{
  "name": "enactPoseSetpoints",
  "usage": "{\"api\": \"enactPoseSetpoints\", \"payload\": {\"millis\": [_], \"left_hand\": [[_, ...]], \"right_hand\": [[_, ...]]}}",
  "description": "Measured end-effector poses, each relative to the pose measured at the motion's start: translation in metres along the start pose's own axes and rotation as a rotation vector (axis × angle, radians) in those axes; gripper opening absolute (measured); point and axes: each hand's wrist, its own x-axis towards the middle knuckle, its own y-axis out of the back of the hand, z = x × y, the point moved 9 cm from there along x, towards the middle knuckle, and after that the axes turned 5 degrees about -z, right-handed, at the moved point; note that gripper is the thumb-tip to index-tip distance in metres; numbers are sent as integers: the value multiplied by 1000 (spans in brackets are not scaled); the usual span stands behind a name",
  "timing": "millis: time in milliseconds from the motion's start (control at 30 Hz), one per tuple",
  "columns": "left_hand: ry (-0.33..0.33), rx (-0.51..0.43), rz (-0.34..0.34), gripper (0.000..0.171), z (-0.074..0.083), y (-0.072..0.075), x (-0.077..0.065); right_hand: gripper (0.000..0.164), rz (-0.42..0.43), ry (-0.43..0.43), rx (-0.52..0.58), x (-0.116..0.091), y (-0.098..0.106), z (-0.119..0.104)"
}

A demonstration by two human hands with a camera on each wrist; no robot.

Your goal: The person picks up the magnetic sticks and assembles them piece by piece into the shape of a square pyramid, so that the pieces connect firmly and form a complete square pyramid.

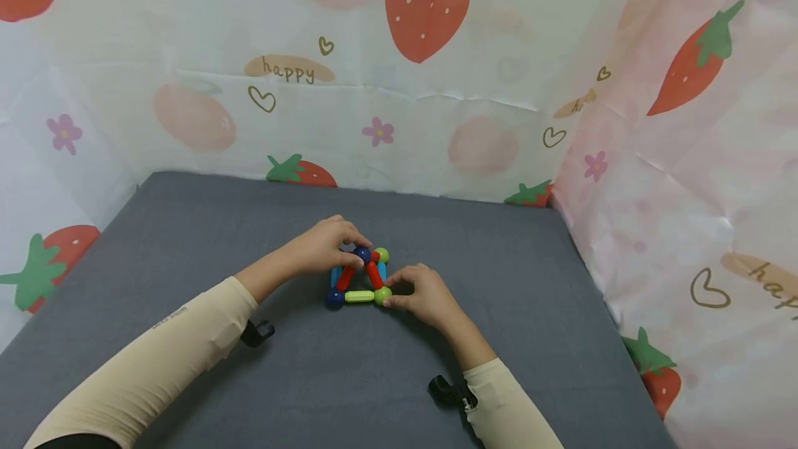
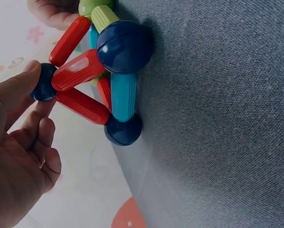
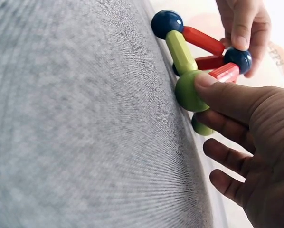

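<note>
A small pyramid of magnetic balls and rods stands on the grey cloth. At its top sits a navy ball, which my left hand pinches between thumb and fingers. Red rods slope down from it. With thumb and forefinger, my right hand grips the green ball at the near right corner. A yellow-green rod links that ball to the near left navy ball. Blue rods run along the sides. Another navy ball, at the back left, is hidden by my left hand in the head view.
Grey cloth covers the table. Strawberry-printed sheets hang behind it and along both sides. Black wrist mounts sit at both forearms, close above the cloth.
</note>
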Motion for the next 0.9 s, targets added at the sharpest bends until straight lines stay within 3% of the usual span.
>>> {"api": "enactPoseSetpoints", "payload": {"millis": [333, 900], "left_hand": [[-15, -17, -23, 38, 0, -2, 0], [12, -157, -67, 37, -13, -5, -3]], "right_hand": [[27, 1, 6, -16, 0, 0, 0], [28, -2, -12, 27, 1, -4, 6]]}}
